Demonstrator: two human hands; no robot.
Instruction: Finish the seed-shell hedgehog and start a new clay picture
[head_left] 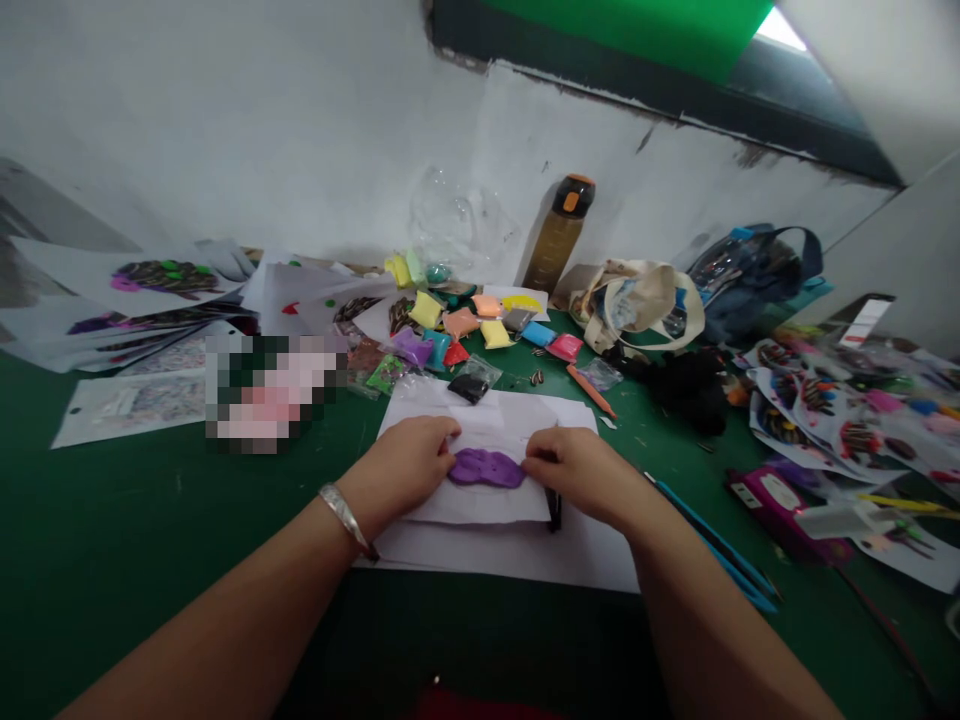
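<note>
Reaching forward over a dark green worktop [150, 560] with two bare forearms, wearing a silver bracelet [341, 510] on the left wrist. Having, just ahead, a large white sheet [600, 548], with a smaller white paper [480, 508] on top. Working there on a flat, rounded strip of purple clay [486, 467], running side to side between the hands. Touching its left end with the left hand [409, 460] and its right end with the right hand [581, 465], bringing thumb and fingertips close in at each edge; being unable, from this angle, to tell either grip clamping on the clay from merely pressing against it.

Probably shaping or settling the two ends. Likely needing light, even pressure from both sides, avoiding tugging outward and thinning the middle, and steadying the paper against wrinkling underneath.

Finding a slim blue tool [712, 545] beside the right forearm. Passing, at the sheet's far edge, a packet of black material [471, 387], then an orange stick [592, 390] to its right. Meeting, farther off, small colourful packets [460, 322], then an upright brown bottle [555, 240] near a pale wall [262, 100].
</note>
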